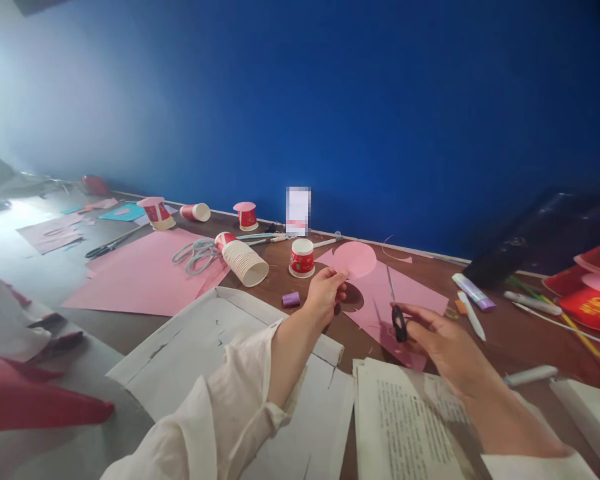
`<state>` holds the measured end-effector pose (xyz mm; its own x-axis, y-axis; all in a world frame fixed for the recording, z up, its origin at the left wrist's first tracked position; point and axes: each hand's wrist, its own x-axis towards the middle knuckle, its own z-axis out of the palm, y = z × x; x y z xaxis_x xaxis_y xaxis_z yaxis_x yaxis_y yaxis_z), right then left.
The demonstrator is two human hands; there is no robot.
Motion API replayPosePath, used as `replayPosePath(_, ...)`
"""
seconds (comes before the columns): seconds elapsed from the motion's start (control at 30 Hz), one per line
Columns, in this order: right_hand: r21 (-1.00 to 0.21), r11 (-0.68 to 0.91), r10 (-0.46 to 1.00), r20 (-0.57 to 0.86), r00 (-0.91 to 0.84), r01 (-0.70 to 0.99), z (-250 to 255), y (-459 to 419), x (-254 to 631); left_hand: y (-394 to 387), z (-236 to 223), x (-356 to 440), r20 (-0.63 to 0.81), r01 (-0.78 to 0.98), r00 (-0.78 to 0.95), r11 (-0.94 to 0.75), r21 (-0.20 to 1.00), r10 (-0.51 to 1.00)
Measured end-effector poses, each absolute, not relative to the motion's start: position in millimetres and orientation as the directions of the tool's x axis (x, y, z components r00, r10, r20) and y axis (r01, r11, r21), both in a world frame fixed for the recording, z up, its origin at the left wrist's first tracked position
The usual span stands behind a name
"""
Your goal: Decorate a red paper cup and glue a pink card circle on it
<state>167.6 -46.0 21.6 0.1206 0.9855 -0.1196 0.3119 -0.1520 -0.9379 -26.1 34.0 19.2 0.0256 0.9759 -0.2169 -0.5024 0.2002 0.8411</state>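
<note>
Left grip (pixel 324 290): thumb and fingers pinched on the near edge of the pink disc (pixel 357 259). Disc is over the far part of the pink sheet (pixel 415 287), just right of the cup (pixel 303 259), which stands mouth-down on the bench (pixel 523 343). Right grip (pixel 433 337): closed on the black handles of the scissors (pixel 399 322); blades point away, near the disc's right edge but apart from it. Blades fully together or slightly parted: cannot tell. Sheet has a round notch in its left side.

Technique (judgement): any trimming would go best with the scissors steady and the disc fed round into them by the left grip, in short bites. Pinch lightly; paper probably creases under a hard thumb. Shift the pinch before the blades come round to the fingertips. Hold the disc clear of the sheet, lest the lower blade snag it.
</note>
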Motion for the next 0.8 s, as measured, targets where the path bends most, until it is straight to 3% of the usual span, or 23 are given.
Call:
replayPosePath(0.1,-0.974,-0.215,0.973,-0.220,0.064,-0.066,24.9,-45.7,165.6,35.5,17.4,-26.0,-0.220,-0.511,0.038,0.208,0.834,0.975)
replayPosePath(0.2,-0.966,-0.161,0.987,-0.162,-0.014,-0.203,29.8,-46.1,160.9,37.7,14.2,-25.5,-0.226,-0.520,0.043,0.215,0.827,0.973)
replayPosePath(0.43,-0.921,-0.265,0.964,-0.245,-0.106,-0.286,30.3,-49.0,157.6,37.0,14.3,-27.2,-0.250,-0.481,0.066,0.250,0.840,0.966)
replayPosePath(0.67,-0.917,-0.239,0.969,-0.205,-0.139,-0.318,27.1,-54.6,148.3,35.1,13.3,-25.4,-0.247,-0.468,0.074,0.252,0.847,0.966)
replayPosePath(0.8,-0.906,-0.271,0.962,-0.250,-0.107,-0.326,25.6,-54.7,146.2,36.2,11.7,-24.9,-0.243,-0.474,0.077,0.250,0.844,0.967)
